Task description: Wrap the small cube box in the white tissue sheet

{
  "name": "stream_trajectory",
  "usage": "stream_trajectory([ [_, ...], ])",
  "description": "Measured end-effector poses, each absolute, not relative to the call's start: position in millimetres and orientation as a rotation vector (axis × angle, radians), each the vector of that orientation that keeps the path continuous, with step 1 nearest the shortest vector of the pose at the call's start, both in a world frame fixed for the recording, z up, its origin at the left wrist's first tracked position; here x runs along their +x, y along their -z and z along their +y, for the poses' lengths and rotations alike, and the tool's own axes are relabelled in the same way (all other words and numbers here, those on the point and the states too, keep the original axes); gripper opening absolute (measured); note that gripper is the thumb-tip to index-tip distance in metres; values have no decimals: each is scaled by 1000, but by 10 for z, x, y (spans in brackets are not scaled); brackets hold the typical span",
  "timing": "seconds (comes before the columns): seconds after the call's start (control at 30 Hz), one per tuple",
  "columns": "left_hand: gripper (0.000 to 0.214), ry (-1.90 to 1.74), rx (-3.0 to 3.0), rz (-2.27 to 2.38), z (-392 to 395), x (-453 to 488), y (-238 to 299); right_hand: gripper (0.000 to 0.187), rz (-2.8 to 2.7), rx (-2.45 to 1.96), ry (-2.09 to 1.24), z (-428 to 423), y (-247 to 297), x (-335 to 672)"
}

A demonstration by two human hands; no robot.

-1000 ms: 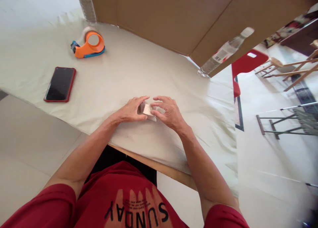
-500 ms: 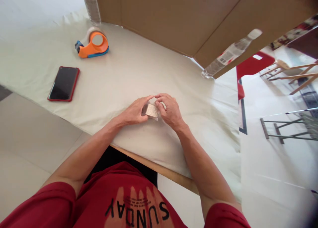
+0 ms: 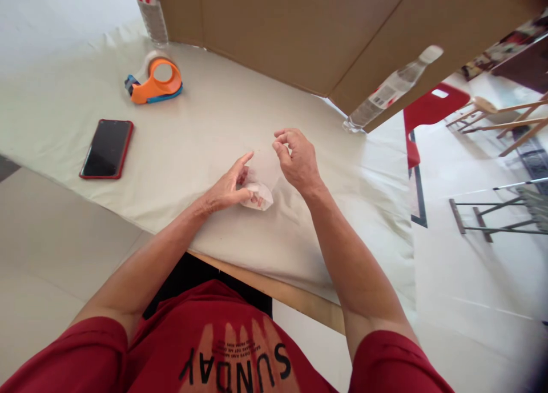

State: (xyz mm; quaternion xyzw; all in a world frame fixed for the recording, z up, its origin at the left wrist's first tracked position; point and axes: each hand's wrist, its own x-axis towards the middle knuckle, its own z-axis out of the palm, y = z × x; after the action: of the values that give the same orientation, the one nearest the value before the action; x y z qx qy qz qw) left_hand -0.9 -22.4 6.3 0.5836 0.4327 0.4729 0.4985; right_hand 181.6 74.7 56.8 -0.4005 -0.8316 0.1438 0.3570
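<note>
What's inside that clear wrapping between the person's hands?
A small pale block shows through the clear wrapping. The left hand holds it; the right hand pinches the wrapping's top. Left fingers cover part of it, and what it is cannot be told.

Orange tape dispenser [image 3: 154,81] near phone [image 3: 107,148]; 2 bottles [image 3: 391,87] [image 3: 149,10] flank cardboard box [image 3: 299,27].
</note>
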Motion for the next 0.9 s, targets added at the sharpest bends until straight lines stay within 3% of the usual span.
stream_trajectory([
  [0.1, 86, -1116, 1264, 977, -213, -32, -114, 21, -2132, -1031, -404, 872, -560, 1807],
  [0.4, 28, -1106, 1192, 1082, -205, -40, -136, 21, -2052, -1116, -482, 1019, -452, 1824],
  [0.6, 42, -1102, 1067, 1093, -194, -17, -129, 22, -1819, -1214, -391, 493, -584, 2006],
  [0.8, 49, -1142, 983, 1055, -201, -1, -110, 38, -2082, -1399, -365, 74, -434, 1823],
  [0.9, 48, -1177, 998, 1071, -199, -4, -105, 16, -2090, -1521, -336, 162, -362, 1783],
])
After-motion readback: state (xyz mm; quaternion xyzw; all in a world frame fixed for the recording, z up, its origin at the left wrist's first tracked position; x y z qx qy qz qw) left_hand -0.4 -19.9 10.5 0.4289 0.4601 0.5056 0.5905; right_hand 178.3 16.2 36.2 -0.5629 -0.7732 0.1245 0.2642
